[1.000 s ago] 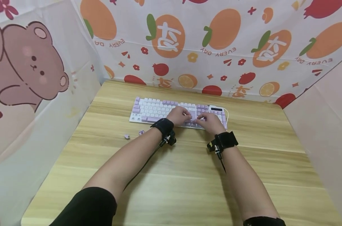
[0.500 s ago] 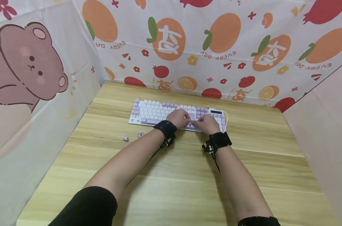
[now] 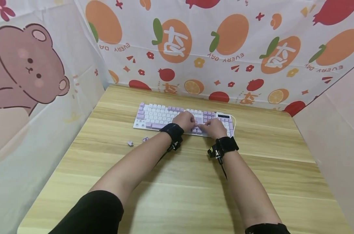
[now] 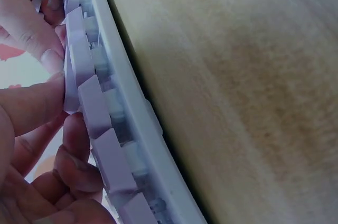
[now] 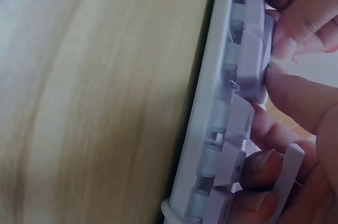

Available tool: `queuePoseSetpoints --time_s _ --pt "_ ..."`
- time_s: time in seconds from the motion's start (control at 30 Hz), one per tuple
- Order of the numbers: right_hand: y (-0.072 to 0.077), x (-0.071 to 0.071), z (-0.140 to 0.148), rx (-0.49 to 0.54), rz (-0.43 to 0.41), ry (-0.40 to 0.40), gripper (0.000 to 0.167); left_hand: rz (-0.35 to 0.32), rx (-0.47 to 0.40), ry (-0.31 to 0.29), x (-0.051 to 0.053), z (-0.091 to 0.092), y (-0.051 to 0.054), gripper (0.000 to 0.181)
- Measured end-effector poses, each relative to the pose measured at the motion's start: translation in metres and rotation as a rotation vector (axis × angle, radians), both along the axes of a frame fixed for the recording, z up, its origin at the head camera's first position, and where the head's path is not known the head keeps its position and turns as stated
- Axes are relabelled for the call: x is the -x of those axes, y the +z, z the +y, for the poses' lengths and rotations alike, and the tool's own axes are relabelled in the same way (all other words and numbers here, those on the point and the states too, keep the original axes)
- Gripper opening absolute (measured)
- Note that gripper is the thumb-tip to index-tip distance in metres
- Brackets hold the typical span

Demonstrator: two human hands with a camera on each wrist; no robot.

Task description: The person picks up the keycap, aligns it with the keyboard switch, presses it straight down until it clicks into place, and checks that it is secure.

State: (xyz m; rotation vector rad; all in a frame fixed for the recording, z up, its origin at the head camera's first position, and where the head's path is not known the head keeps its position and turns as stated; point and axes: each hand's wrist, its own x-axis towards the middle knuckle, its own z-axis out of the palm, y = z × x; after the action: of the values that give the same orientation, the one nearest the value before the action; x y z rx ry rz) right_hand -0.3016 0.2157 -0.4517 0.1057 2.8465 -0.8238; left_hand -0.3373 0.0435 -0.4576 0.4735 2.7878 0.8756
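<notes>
A white and purple keyboard (image 3: 162,113) lies towards the back of the table, both hands over its right half. My left hand (image 3: 184,121) has its thumb and fingers at a raised purple keycap (image 4: 69,86) near the keyboard's front edge. From the other side my right hand (image 3: 215,128) touches the same keycap with its thumb. The two thumb tips almost meet there. Lower in the right wrist view, the curled fingers of my right hand hold a flat pale purple strip (image 5: 288,179); its kind cannot be told. The key's underside is hidden.
Two loose purple keycaps lie on the wooden table (image 3: 177,195) left of my left forearm: one keycap (image 3: 130,143) and another keycap (image 3: 145,139). A white cable (image 3: 235,125) curves from the keyboard's right end. A printed cloth (image 3: 218,68) hangs behind the table.
My right hand has moved left and closer to the left hand, so their fingertips now meet at the keycap. The head view has shifted slightly. In the last half second, little differs.
</notes>
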Motion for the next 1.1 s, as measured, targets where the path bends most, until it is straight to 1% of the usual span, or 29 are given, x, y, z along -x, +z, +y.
queuePoseSetpoints --time_s 0.07,0.13,0.2,0.27,0.33,0.5,0.77,0.93,1.1 --pt "0.0 0.0 -0.001 -0.013 0.003 -0.003 0.043 0.007 0.006 0.0 0.0 0.0 0.0 0.021" --pt "0.0 0.001 -0.002 -0.019 0.001 -0.012 0.043 0.001 0.003 0.012 0.001 -0.001 0.0 0.021" --pt "-0.001 0.003 -0.004 -0.024 -0.004 -0.023 0.043 -0.013 -0.006 0.024 0.002 -0.002 0.0 0.022" --pt "-0.002 0.004 -0.005 -0.03 -0.015 -0.031 0.044 -0.04 -0.021 0.03 0.004 -0.003 -0.001 0.021" --pt "-0.002 0.006 -0.005 -0.036 -0.022 -0.034 0.045 -0.058 -0.024 0.026 0.006 -0.005 -0.001 0.022" --pt "-0.004 0.008 -0.004 -0.032 -0.02 -0.031 0.048 -0.067 -0.032 0.016 0.008 -0.008 -0.001 0.023" --pt "-0.003 0.005 -0.003 -0.032 -0.054 -0.025 0.047 -0.076 -0.041 0.005 0.002 -0.009 0.002 0.023" --pt "-0.002 0.007 -0.003 -0.022 -0.078 -0.005 0.047 -0.082 -0.016 0.01 -0.001 -0.008 0.005 0.021" --pt "0.001 0.009 -0.002 -0.033 -0.101 0.023 0.053 -0.111 0.005 0.008 -0.002 -0.008 0.01 0.019"
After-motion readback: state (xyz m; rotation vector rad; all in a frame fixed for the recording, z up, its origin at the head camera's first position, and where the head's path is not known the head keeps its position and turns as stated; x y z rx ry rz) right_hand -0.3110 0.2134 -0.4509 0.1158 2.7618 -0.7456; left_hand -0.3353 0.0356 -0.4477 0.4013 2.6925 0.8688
